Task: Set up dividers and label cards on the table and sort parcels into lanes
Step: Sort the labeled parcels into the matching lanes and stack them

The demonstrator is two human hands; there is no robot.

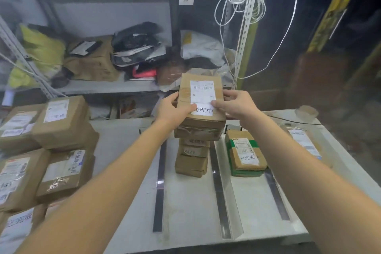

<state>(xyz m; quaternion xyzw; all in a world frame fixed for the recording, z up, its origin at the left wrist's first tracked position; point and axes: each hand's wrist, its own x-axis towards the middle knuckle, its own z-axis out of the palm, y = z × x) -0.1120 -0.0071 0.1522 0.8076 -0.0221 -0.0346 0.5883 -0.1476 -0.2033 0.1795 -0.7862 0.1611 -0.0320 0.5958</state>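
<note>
Sorting step; your left grip [173,109] and right grip [235,105] clamp the parcel [201,97] at the stack [192,156] top; next, settle it squarely.

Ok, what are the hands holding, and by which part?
The top parcel of the middle stack: left hand grips its left edge, right hand its right edge.

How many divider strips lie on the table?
3: the left divider left of the parcel stack, the middle divider between that stack and the green-taped parcel, the right divider right of that parcel. Others may be hidden under the arms.
</note>
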